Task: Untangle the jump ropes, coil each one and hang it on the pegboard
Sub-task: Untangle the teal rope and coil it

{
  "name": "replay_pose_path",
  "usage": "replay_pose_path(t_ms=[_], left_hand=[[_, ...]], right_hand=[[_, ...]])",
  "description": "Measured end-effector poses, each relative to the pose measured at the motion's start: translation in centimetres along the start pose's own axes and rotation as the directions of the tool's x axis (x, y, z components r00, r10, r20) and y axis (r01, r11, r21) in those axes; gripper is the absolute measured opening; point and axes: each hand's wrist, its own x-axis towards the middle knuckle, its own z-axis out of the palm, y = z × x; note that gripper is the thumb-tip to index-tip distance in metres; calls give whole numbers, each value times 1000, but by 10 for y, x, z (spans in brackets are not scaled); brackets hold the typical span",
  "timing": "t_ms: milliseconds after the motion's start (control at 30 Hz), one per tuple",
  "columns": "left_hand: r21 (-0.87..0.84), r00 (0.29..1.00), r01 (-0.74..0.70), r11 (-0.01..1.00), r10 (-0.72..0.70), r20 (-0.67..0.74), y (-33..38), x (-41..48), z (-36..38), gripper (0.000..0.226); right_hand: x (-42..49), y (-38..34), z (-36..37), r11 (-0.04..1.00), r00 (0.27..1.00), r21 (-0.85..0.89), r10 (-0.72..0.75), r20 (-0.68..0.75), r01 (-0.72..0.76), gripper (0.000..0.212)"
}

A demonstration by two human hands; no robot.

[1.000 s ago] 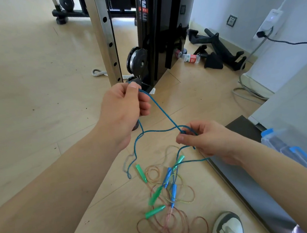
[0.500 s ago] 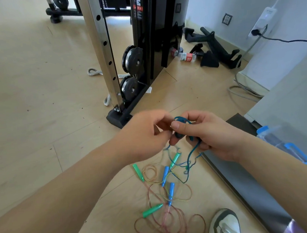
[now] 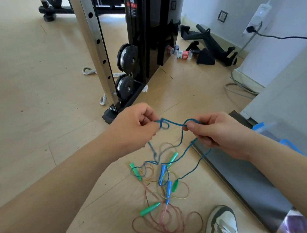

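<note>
The blue jump rope [image 3: 173,123] now spans mid-frame, a knot [image 3: 163,125] beside my left hand [image 3: 135,130], because I've pulled my left and right hand [image 3: 217,132] apart, each pinching it, above the floor tangle [image 3: 164,189] awaiting sorting.

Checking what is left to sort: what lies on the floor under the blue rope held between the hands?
Under the blue rope: green handles, blue handles, loops of pink rope and yellow rope on the floor. Where strands cross, which handle joins which rope is hidden.
</note>
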Motion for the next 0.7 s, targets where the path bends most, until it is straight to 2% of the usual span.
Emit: replay_pose_path(t_ms=[100, 200, 300, 400, 500, 600, 700], left_hand=[[105, 997, -66, 992, 61, 56, -7, -1, -2, 6], [305, 997, -71, 950, 70, 12, -15, 3, -6, 5], [572, 998, 24, 820, 13, -61, -26, 8, -14, 13], [662, 990, 132, 738, -65, -125, -31, 7, -19, 14], [710, 989, 147, 689, -97, -111, -30, 5, -15, 11], [713, 996, 87, 695, -55, -69, -27, 4, -12, 8], [554, 999, -31, 832, 31, 9, -21, 0, -3, 10]], right_hand=[[6, 10, -5, 993, 985, -116, -14, -172, -6, 22], [12, 20, -12, 975, 944, -210, 3, -331, -76, 22], [18, 32, -26, 949, 867, -253, 42, -497, -191, 27], [19, 43, -32, 924, 825, -260, 91, -558, -278, 28], [21, 43, -23, 937, 853, -221, 126, -506, -270, 28], [16, 22, -9, 987, 935, 13, 158, -317, -162, 22], [7, -2, 5, 983, 986, 166, 97, -134, -74, 16]])
